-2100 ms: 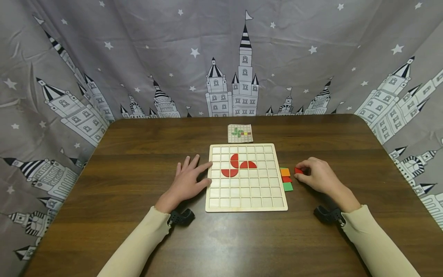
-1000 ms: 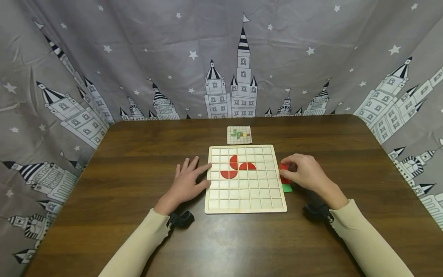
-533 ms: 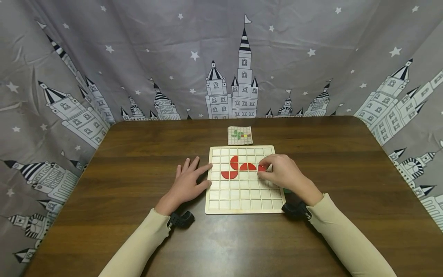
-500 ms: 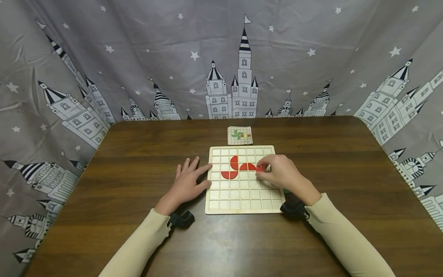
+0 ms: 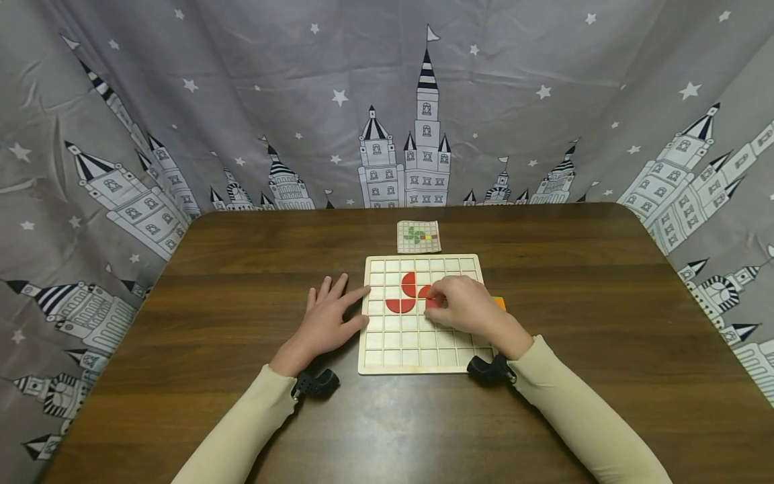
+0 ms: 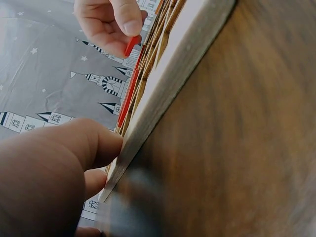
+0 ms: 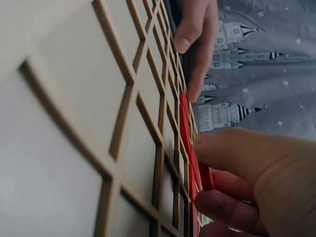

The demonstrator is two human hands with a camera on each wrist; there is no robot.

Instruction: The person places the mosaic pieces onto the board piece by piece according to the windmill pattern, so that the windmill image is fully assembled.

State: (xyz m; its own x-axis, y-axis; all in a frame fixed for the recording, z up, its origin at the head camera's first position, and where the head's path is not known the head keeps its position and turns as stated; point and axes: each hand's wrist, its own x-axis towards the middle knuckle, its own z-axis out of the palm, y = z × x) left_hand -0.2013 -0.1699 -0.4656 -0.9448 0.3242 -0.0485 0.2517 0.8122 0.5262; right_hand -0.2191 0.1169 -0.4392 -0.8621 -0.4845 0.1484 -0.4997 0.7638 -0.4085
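A pale wooden board [image 5: 417, 361] with a raised grid lies on the table. My right hand [image 5: 468, 308] is over its middle and pinches a red tile [image 7: 205, 175] between thumb and fingers. In the head view that red tile [image 5: 431, 304] appears just below a quarter-circle red tile [image 5: 424, 291] in the grid, partly covered by the hand. More red quarter-circle tiles [image 5: 400, 306] sit in cells further left. My left hand [image 5: 323, 321] has its fingers spread, thumb and index fingertip touching the board's left edge.
A small pattern card [image 5: 418, 236], showing green, yellow and red shapes on a grid, lies behind the board. Part of an orange tile [image 5: 499, 303] shows at the board's right edge, next to my right wrist. A grey castle-print curtain [image 5: 387, 101] hangs behind the table [image 5: 290, 228].
My right hand has picked up a red tile on the table at right and carried it leftward over the board. Its forearm now hides the green tile. The left hand stays put.
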